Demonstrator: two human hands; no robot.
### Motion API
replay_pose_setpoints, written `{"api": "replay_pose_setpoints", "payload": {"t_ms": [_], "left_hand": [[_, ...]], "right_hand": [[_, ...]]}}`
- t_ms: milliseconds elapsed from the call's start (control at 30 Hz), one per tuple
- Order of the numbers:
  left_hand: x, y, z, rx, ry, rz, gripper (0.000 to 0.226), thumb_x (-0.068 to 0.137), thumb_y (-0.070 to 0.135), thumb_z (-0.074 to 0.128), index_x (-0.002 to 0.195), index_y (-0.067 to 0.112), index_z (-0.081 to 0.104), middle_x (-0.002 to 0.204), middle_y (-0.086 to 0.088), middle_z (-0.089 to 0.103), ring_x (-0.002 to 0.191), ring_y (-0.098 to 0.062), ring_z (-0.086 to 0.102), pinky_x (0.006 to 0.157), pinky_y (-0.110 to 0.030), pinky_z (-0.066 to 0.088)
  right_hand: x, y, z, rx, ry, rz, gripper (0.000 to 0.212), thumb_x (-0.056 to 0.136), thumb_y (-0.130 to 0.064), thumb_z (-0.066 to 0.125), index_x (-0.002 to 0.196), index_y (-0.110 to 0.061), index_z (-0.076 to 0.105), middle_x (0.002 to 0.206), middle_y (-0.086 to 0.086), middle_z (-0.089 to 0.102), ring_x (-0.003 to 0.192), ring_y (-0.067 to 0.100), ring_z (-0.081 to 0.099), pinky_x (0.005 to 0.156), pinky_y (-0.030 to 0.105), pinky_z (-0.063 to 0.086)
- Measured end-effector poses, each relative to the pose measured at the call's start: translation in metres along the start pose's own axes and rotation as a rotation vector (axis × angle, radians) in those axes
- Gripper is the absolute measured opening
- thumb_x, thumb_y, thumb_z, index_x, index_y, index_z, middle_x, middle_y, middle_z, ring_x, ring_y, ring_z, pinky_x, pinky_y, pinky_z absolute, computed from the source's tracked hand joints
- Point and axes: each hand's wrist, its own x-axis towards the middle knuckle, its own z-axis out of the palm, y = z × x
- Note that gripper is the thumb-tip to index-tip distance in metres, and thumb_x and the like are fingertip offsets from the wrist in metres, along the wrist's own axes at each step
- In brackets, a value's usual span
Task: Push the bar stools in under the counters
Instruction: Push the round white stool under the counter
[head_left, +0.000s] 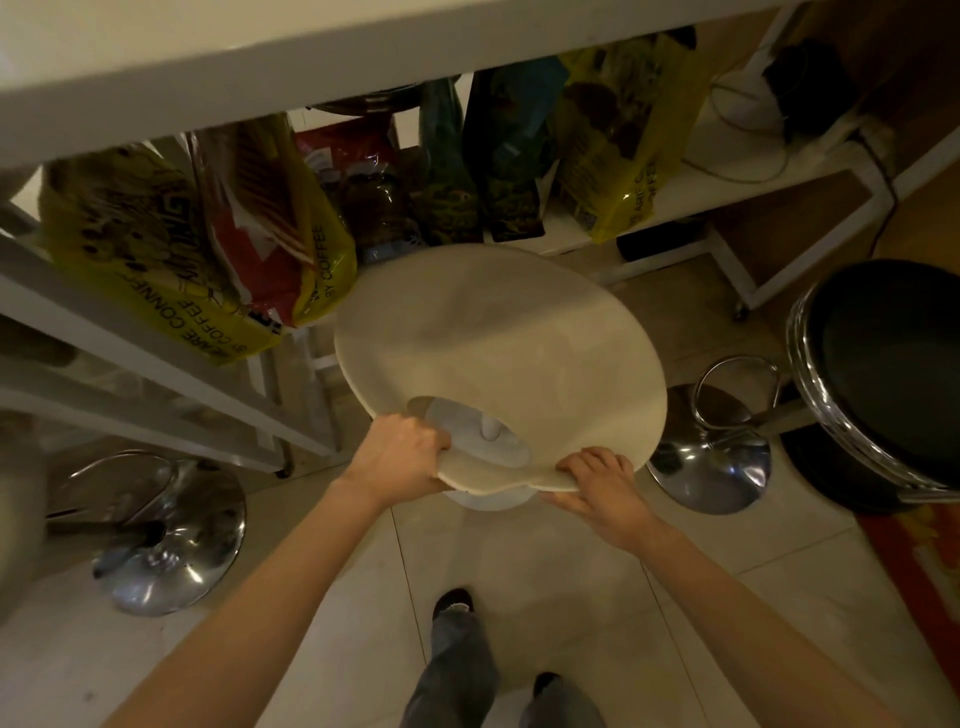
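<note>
A bar stool with a pale cream moulded seat (498, 343) stands in front of me, its far edge close to the shelves under the white counter (260, 57). The seat has a cut-out handle at its near edge, and a white base shows through it. My left hand (400, 454) grips the near left rim at the cut-out. My right hand (602, 480) grips the near right rim. A black-seated stool (883, 364) with a chrome rim stands at the right, its chrome base (711, 467) beside the cream seat. Another chrome stool base (166, 535) sits at the left.
White shelves (156, 343) under the counter hold yellow coffee bags (156, 249), a red bag, dark bags and a jar. A wheeled white shelf unit (737, 270) with cables stands at the back right. A red mat (924, 561) lies on the pale tiled floor. My legs and shoes are below.
</note>
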Motion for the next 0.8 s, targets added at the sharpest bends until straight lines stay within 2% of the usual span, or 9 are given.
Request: {"api": "replay_pose_setpoints", "payload": {"t_ms": [133, 233, 367, 433, 533, 600, 700, 733, 800], "left_hand": [[0.000, 0.015, 0.007, 0.016, 0.001, 0.002, 0.029, 0.052, 0.049, 0.068, 0.053, 0.019, 0.064, 0.044, 0.003, 0.060, 0.037, -0.021, 0.057, 0.040, -0.019, 0.032], [0.002, 0.030, 0.009, 0.016, 0.004, -0.006, 0.027, 0.048, 0.044, 0.075, 0.052, 0.020, 0.063, 0.046, 0.004, 0.061, 0.037, -0.018, 0.057, 0.037, -0.017, 0.035], [0.006, 0.056, 0.015, -0.038, 0.025, -0.084, 0.021, 0.052, 0.039, 0.064, 0.056, 0.019, 0.065, 0.050, 0.002, 0.064, 0.040, -0.021, 0.060, 0.038, -0.019, 0.040], [0.008, 0.070, 0.018, -0.059, 0.048, -0.138, 0.020, 0.052, 0.036, 0.062, 0.058, 0.018, 0.066, 0.051, 0.001, 0.065, 0.041, -0.021, 0.060, 0.037, -0.021, 0.042], [0.012, 0.092, 0.017, -0.034, 0.058, -0.206, 0.021, 0.047, 0.035, 0.075, 0.059, 0.020, 0.067, 0.047, 0.002, 0.063, 0.037, -0.020, 0.059, 0.034, -0.021, 0.041], [0.018, 0.105, 0.016, -0.014, 0.056, -0.262, 0.022, 0.045, 0.036, 0.078, 0.057, 0.021, 0.066, 0.046, 0.001, 0.062, 0.038, -0.020, 0.059, 0.032, -0.022, 0.039], [0.025, 0.124, 0.021, -0.012, 0.080, -0.355, 0.022, 0.052, 0.044, 0.063, 0.052, 0.022, 0.063, 0.043, 0.002, 0.059, 0.037, -0.019, 0.058, 0.032, -0.022, 0.039], [0.028, 0.129, 0.024, -0.021, 0.087, -0.386, 0.026, 0.056, 0.047, 0.058, 0.052, 0.022, 0.062, 0.044, 0.002, 0.059, 0.037, -0.020, 0.058, 0.032, -0.022, 0.040], [0.035, 0.142, 0.028, -0.014, 0.108, -0.442, 0.034, 0.062, 0.052, 0.049, 0.052, 0.022, 0.062, 0.044, 0.004, 0.058, 0.037, -0.017, 0.057, 0.032, -0.021, 0.039]], "right_hand": [[0.006, 0.020, -0.008, -0.036, -0.025, -0.044, 0.122, 0.047, -0.093, -0.017, 0.113, -0.019, 0.054, 0.120, -0.002, 0.057, 0.123, 0.021, 0.039, 0.097, 0.032, 0.022], [0.009, 0.035, -0.020, -0.083, -0.061, -0.109, 0.124, 0.044, -0.091, -0.020, 0.115, -0.018, 0.052, 0.122, 0.001, 0.055, 0.124, 0.021, 0.037, 0.098, 0.031, 0.021], [0.016, 0.057, -0.038, -0.111, -0.106, -0.215, 0.118, 0.049, -0.093, -0.009, 0.116, -0.017, 0.051, 0.123, 0.002, 0.054, 0.124, 0.022, 0.037, 0.099, 0.032, 0.022], [0.021, 0.068, -0.045, -0.135, -0.123, -0.266, 0.121, 0.049, -0.092, -0.013, 0.115, -0.015, 0.053, 0.121, 0.003, 0.056, 0.123, 0.023, 0.038, 0.098, 0.032, 0.024], [0.030, 0.087, -0.057, -0.183, -0.175, -0.349, 0.121, 0.050, -0.091, -0.015, 0.115, -0.014, 0.052, 0.121, 0.003, 0.056, 0.123, 0.024, 0.037, 0.099, 0.031, 0.023], [0.037, 0.096, -0.069, -0.199, -0.235, -0.393, 0.106, 0.061, -0.089, 0.000, 0.116, -0.014, 0.051, 0.121, 0.004, 0.054, 0.121, 0.024, 0.037, 0.100, 0.031, 0.023], [0.050, 0.110, -0.081, -0.245, -0.291, -0.444, 0.056, 0.089, -0.060, 0.038, 0.116, -0.012, 0.050, 0.125, 0.007, 0.053, 0.121, 0.025, 0.038, 0.102, 0.032, 0.022], [0.054, 0.113, -0.085, -0.269, -0.309, -0.462, 0.050, 0.092, -0.055, 0.040, 0.117, -0.012, 0.050, 0.126, 0.007, 0.053, 0.122, 0.025, 0.038, 0.103, 0.032, 0.023], [0.061, 0.121, -0.092, -0.324, -0.336, -0.467, 0.056, 0.092, -0.057, 0.032, 0.120, -0.012, 0.048, 0.128, 0.008, 0.052, 0.124, 0.025, 0.039, 0.106, 0.034, 0.023]]}}
